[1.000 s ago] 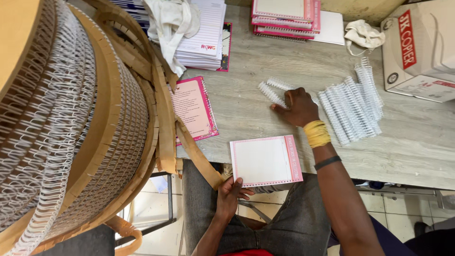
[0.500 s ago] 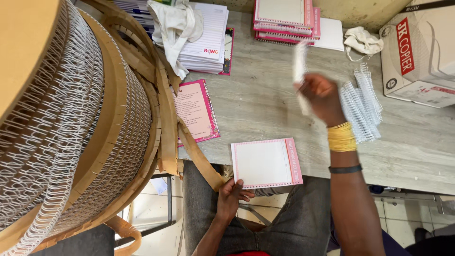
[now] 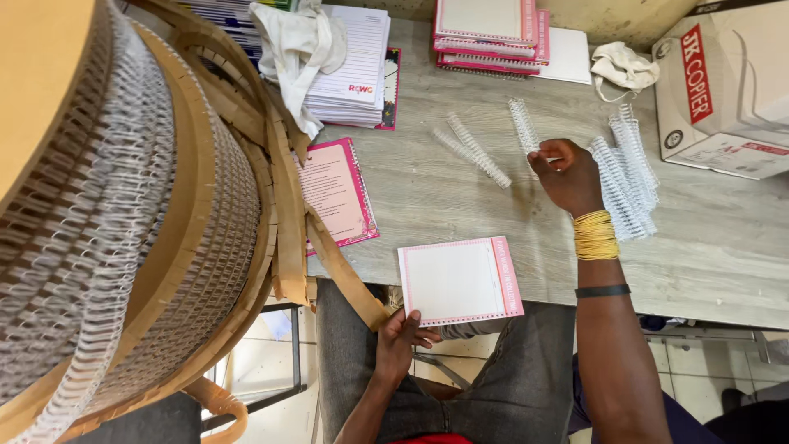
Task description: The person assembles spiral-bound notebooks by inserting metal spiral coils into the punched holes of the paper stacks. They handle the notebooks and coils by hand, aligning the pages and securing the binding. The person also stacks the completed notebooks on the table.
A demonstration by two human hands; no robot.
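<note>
Holding the near edge of the pad [image 3: 460, 281], the left hand [image 3: 400, 344] sits closest, down by the lap. Its thumb and fingers pinch the paper. The pad is white with a pink border. It hangs partly off the near edge of the table [image 3: 723, 247], so it could tip and slide into the lap if the pinch lets go.

Just past the pad and to its right, the right hand [image 3: 567, 174] is closed around one white coil [image 3: 523, 127]. The coil pokes out beyond the fingers, away from the pad. The grip is near one end only, so the long springy coil could swing, bend or slip out.

Right of that hand lies a heap of coils [image 3: 629, 177], close to the wrist. The wrist or the yellow bands [image 3: 595, 235] could catch the heap and drag coils along, or tangle them together.

Left of the hand, beyond the pad, two loose coils [image 3: 472, 150] lie on the wood. They are round and could roll if bumped.

Far left of the pad stands a big spool [image 3: 123, 222] of wire. A brown strip [image 3: 345, 275] hangs from it, almost reaching the left hand, and could snag it.

Farthest from the pad, stacks of pink books [image 3: 489, 37] sit at the back of the table.
</note>
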